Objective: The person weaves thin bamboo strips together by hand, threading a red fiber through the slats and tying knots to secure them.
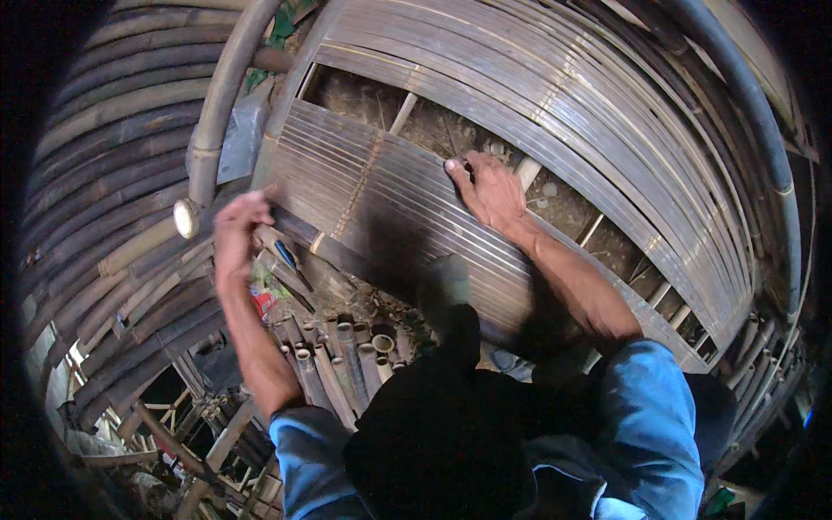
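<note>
A panel of narrow bamboo slats (399,186), bound by cross rows of lashing, lies in front of me. My right hand (492,189) grips its far edge, thumb on top and fingers curled down into the gap beyond. At the panel's left end, my left hand (241,227) is curled and somewhat blurred; what its fingers hold is hidden. Just right of that hand is a tool (282,251) with a light handle, a blue part and a dark tip; I cannot tell whether the hand holds it.
Beyond the gap lies a wider slatted bamboo section (520,65). Light crosspieces (404,113) span the gap. A thick bamboo pole (217,113) rises at left, beside stacked dark bamboo (113,139). Upright cut bamboo tubes (347,347) stand near my left forearm.
</note>
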`<state>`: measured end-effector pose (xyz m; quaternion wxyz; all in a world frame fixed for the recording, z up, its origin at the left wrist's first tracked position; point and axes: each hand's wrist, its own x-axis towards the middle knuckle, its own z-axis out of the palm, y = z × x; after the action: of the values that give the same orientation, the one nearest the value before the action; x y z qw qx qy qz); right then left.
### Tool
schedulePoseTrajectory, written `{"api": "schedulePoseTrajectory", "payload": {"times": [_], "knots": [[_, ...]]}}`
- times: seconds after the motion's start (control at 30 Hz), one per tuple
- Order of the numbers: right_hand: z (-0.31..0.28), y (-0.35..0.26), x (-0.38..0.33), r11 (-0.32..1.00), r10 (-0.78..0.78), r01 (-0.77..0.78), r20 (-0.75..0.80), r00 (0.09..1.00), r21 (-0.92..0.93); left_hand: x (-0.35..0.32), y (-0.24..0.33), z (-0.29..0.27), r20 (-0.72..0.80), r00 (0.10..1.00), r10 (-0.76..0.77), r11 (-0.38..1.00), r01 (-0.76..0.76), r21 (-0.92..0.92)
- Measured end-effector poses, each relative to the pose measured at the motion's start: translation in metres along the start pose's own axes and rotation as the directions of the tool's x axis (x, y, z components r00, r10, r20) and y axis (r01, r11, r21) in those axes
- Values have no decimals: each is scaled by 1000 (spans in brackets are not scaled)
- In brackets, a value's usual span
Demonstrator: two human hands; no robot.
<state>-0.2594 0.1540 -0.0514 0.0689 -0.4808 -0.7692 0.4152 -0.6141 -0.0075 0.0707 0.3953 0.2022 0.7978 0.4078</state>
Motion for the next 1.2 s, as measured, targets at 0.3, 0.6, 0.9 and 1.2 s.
{"api": "schedulePoseTrajectory", "payload": {"times": [0.3,0.6,0.9,1.2], "knots": [[22,-11,78,957,128,-149,100,987,249,91,53,-50,-188,949,253,704,-314,-637],[62,-13,122,925,49,-91,122,991,368,152,12,209,418,867,270,446,-498,744],[37,-36,89,924,109,-123,57,992,363,138,13,193,419,843,337,336,-523,783],[-32,-16,56,379,-134,-35,92,987,925,121,55,138,599,739,-309,933,116,339]]}}
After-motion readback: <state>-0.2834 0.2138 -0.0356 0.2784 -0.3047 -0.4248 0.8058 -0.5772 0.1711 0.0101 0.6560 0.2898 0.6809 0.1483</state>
